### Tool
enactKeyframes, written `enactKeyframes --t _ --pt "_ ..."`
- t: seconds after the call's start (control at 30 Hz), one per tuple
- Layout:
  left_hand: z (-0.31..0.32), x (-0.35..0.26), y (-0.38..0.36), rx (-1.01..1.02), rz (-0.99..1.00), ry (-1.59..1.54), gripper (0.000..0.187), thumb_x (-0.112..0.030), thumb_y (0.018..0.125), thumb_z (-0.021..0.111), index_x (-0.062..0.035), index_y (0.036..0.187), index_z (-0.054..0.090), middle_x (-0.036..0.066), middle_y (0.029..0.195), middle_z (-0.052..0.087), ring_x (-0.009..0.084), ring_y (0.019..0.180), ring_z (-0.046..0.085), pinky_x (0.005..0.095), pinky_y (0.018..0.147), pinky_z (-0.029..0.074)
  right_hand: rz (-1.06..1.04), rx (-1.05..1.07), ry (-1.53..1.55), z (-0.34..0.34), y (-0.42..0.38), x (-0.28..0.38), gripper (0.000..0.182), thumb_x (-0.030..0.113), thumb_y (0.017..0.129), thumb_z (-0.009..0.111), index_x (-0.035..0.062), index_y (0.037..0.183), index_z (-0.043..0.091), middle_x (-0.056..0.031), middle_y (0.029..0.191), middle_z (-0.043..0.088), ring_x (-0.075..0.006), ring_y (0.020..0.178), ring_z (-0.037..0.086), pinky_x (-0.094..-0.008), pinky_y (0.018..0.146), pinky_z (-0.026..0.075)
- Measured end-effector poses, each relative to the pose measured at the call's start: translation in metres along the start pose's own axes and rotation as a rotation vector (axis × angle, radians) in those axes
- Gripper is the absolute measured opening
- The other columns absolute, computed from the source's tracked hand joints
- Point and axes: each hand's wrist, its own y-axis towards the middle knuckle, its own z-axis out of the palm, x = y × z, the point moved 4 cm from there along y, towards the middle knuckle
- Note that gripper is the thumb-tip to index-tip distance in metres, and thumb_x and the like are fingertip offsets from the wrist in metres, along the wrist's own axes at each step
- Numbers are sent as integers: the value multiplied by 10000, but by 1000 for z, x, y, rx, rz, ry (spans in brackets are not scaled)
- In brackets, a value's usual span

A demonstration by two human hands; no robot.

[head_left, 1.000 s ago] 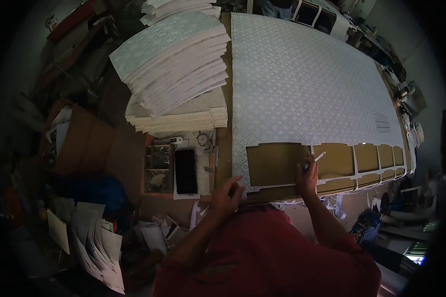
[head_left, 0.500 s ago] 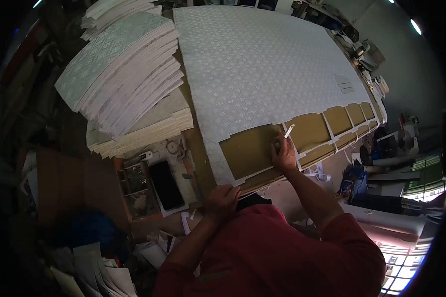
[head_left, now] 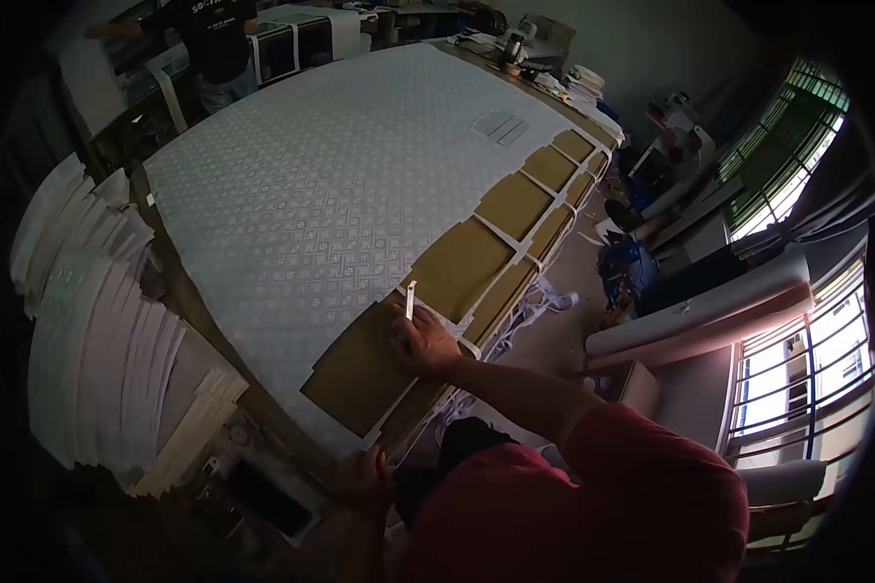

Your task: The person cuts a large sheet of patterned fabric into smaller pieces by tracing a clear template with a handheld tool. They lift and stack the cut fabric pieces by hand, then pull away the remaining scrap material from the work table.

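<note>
A large pale patterned sheet (head_left: 292, 194) covers the table, with panels cut out along its right edge that bare a brown surface (head_left: 360, 364). My right hand (head_left: 428, 348) is closed round a slim white utility knife (head_left: 411, 299), its end pointing up and away from me. That hand is over the near cut-outs, beside a narrow white strip (head_left: 496, 231) of the sheet. My left hand (head_left: 365, 476) rests at the table's near corner in shadow, fingers loosely bent, with nothing visible in them.
Stacks of cut sheets (head_left: 107, 340) stand at the left, above a dark phone (head_left: 267, 500). Another person (head_left: 214, 49) stands beyond the far edge. White offcuts (head_left: 535, 306) hang and lie at the right. Rolls of material (head_left: 700, 316) are near the barred window (head_left: 797, 369).
My view has swung to the right and the picture is darker. My right hand still holds the knife near the first strip. A person has come into view at the far side.
</note>
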Motion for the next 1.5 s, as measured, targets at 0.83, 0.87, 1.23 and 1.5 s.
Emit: enactKeyframes --t 0.83,0.87,1.23,1.5 --pt "141 -254 -18 447 54 -57 270 -150 986 677 -46 1234 665 192 1178 666 396 1104 639 479 968 514 364 -28 279 -216 -376 -259 292 147 819 711 66 1088 632 -193 886 670 -430 843 661 -498 767 537" --pt "147 -254 -6 428 72 -95 292 -114 964 686 -41 1246 654 193 1197 647 399 1111 631 476 966 510 440 -71 212 -220 -401 -281 296 150 841 709 64 1115 640 -196 883 679 -431 840 666 -501 767 539" --pt "210 -225 159 396 319 185 755 -165 873 803 -55 1519 429 234 1512 421 443 1372 441 524 1145 373 1188 -356 30 -269 -523 -283 268 99 904 698 84 1138 568 -211 882 692 -429 844 693 -515 714 542" --pt "219 -191 153 456 411 351 855 -268 857 813 -103 1577 383 194 1580 364 439 1442 362 555 1196 316 1176 -239 0 -230 -532 -235 261 105 913 689 94 1130 544 -213 883 695 -441 837 692 -531 704 532"
